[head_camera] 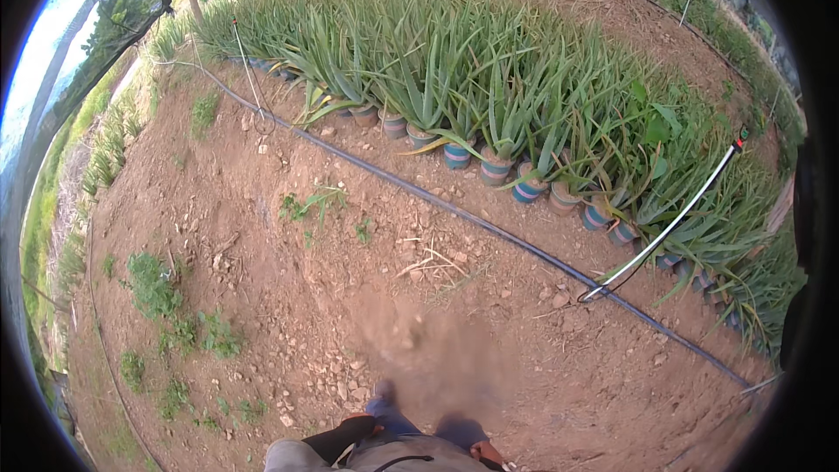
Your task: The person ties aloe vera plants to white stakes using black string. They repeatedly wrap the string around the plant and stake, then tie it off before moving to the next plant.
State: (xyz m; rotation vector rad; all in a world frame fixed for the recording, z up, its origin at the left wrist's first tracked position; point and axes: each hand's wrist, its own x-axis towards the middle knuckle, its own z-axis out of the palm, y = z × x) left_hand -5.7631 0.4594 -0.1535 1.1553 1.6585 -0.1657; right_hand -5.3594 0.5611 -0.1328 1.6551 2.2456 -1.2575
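Note:
Low in the picture, my left hand (375,429) shows only in part past a dark sleeve, near my thigh; its fingers are too small and hidden to read. My right hand (486,452) hangs beside the other leg at the bottom edge, and whether it holds anything cannot be made out. Before me lies bare reddish soil, crossed diagonally by a black irrigation pipe (419,192). Beyond the pipe grows a dense block of aloe plants (426,78) in small pots. A striped pot (457,155) stands in the front row.
A white sprinkler riser (675,221) with a red and black head leans up from the pipe at right. Another riser (246,65) stands at upper left. Green weeds (152,285), loose stones (341,380) and a thin hose (105,347) lie to the left.

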